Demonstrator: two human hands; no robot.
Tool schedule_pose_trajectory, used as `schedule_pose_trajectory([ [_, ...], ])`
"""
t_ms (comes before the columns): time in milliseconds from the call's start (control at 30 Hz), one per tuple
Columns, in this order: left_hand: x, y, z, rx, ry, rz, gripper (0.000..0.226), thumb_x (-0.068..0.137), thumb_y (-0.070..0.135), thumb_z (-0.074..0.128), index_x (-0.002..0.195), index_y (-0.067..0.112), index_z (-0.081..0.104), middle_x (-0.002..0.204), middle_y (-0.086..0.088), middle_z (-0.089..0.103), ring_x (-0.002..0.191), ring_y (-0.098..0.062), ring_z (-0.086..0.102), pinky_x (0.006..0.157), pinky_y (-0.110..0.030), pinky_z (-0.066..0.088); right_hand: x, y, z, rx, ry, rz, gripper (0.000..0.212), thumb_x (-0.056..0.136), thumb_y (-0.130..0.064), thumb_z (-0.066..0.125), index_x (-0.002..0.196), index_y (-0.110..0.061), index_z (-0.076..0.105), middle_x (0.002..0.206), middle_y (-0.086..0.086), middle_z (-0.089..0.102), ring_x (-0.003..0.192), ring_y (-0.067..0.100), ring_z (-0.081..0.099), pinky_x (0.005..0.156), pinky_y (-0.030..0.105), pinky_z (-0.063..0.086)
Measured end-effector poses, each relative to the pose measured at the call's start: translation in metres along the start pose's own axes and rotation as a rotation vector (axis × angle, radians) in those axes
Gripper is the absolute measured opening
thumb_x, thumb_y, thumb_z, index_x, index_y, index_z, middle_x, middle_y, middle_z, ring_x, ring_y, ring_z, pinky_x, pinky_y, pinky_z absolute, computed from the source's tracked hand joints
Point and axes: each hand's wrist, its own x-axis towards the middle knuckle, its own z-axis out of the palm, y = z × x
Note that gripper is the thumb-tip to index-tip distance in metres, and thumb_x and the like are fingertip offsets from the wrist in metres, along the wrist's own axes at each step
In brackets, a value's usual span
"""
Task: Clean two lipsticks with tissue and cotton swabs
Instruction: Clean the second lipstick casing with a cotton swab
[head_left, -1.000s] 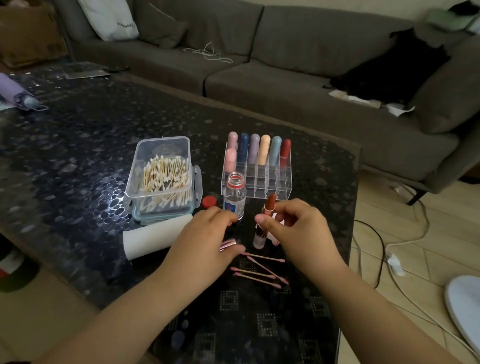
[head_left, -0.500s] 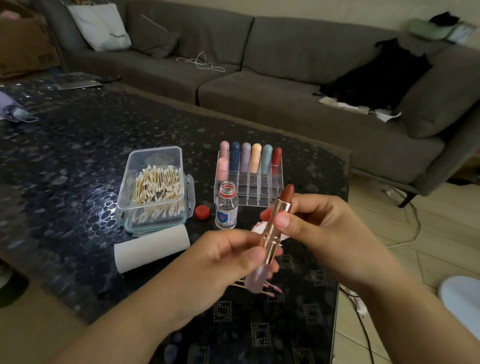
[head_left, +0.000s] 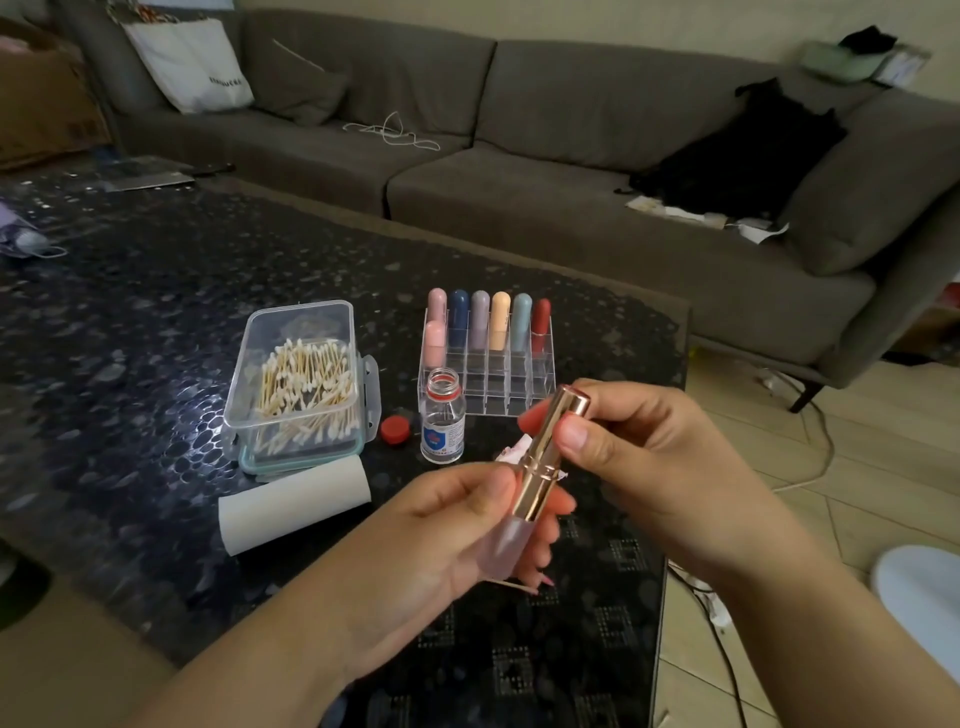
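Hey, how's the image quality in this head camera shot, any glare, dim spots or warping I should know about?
Head view: the room is dim overall; a bright glare patch sits on the glossy table just left of the cotton swab box. Wide-angle warping bends the sofa and the table edges. The lipstick held by the left hand and the right hand is reasonably sharp, with soft highlights on its gold tube.

swab box (head_left: 298, 379) left of btl (head_left: 442, 422)
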Motion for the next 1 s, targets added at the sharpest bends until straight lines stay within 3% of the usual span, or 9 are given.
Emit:
schedule_pose_trajectory([
  [133,0.001,-0.002,0.000,0.008,0.022,0.025,0.060,0.062,0.048,0.077,0.104,0.011,0.059,0.076,-0.001,0.063,0.070,-0.014,0.059,0.072,-0.025,0.050,0.000,0.002,-0.004,-0.108,0.041,0.002,0.021,0.077,-0.026,0.073,0.088,-0.008,0.073,0.076,0.000,0.072,0.074,0.011,0.066,0.072,0.021,0.050],
  [200,0.001,-0.002,0.000,0.018,0.071,0.043,0.047,0.067,0.038,0.078,0.098,0.009,0.058,0.072,-0.002,0.065,0.068,-0.014,0.060,0.070,-0.022,0.051,0.000,0.002,-0.004,-0.110,0.046,0.009,0.018,0.077,-0.022,0.068,0.088,-0.009,0.074,0.076,-0.002,0.072,0.075,0.009,0.066,0.072,0.019,0.050],
  [300,0.001,-0.002,0.001,-0.014,0.092,0.016,0.019,0.076,0.026,0.061,0.090,0.013,0.065,0.072,-0.004,0.067,0.072,-0.017,0.064,0.072,-0.025,0.053,0.001,0.005,-0.001,-0.098,0.050,0.004,0.024,0.076,-0.026,0.065,0.089,-0.008,0.073,0.074,-0.003,0.072,0.074,0.008,0.066,0.072,0.019,0.050],
  [500,-0.001,-0.002,-0.003,0.030,0.160,0.033,0.033,0.074,0.035,0.060,0.095,0.012,0.070,0.078,-0.003,0.070,0.078,-0.016,0.065,0.075,-0.030,0.052,0.000,0.015,0.009,-0.097,-0.017,0.072,0.025,0.077,-0.019,0.065,0.097,-0.005,0.069,0.078,0.019,0.063,0.073,0.028,0.061,0.072,0.025,0.056],
  [600,-0.003,0.004,-0.007,0.321,0.291,0.017,0.039,0.076,0.057,0.054,0.092,0.025,0.071,0.091,0.003,0.074,0.090,-0.015,0.067,0.085,-0.033,0.049,0.001,0.019,0.011,-0.174,0.039,0.092,0.028,0.078,-0.021,0.064,0.094,0.001,0.070,0.087,0.016,0.069,0.079,0.024,0.066,0.074,0.027,0.056],
  [667,-0.004,0.008,-0.019,0.550,0.440,0.042,0.040,0.072,0.061,0.049,0.091,0.031,0.067,0.090,0.012,0.072,0.087,-0.001,0.064,0.082,-0.024,0.048,0.002,0.018,0.009,-0.365,0.080,0.177,0.028,0.076,-0.038,0.062,0.090,-0.016,0.073,0.091,0.003,0.072,0.086,0.016,0.068,0.081,0.029,0.055],
  [733,-0.006,0.014,-0.033,0.842,0.541,0.088,0.021,0.076,0.049,0.058,0.091,0.034,0.061,0.086,0.013,0.067,0.083,0.006,0.058,0.072,-0.011,0.043,0.002,0.020,0.005,-0.643,0.103,0.301,0.021,0.078,-0.045,0.060,0.088,-0.029,0.069,0.087,-0.006,0.072,0.081,0.007,0.066,0.077,0.024,0.055],
  [833,-0.007,0.012,-0.050,1.268,0.490,0.081,0.024,0.075,0.036,0.069,0.095,0.032,0.056,0.091,0.021,0.054,0.089,0.001,0.051,0.068,-0.007,0.035,0.002,0.029,0.003,-0.839,0.059,0.442,0.016,0.084,-0.040,0.062,0.095,-0.030,0.065,0.089,-0.010,0.069,0.081,0.000,0.063,0.073,0.017,0.050],
  [1000,0.001,-0.010,-0.054,1.642,0.327,0.049,0.045,0.075,0.054,0.062,0.111,0.027,0.055,0.106,0.011,0.055,0.103,-0.010,0.043,0.086,-0.024,0.033,0.003,0.041,0.002,-0.932,0.015,0.484,0.018,0.086,-0.039,0.060,0.102,-0.030,0.064,0.090,-0.012,0.065,0.082,0.000,0.060,0.070,0.014,0.047],
])
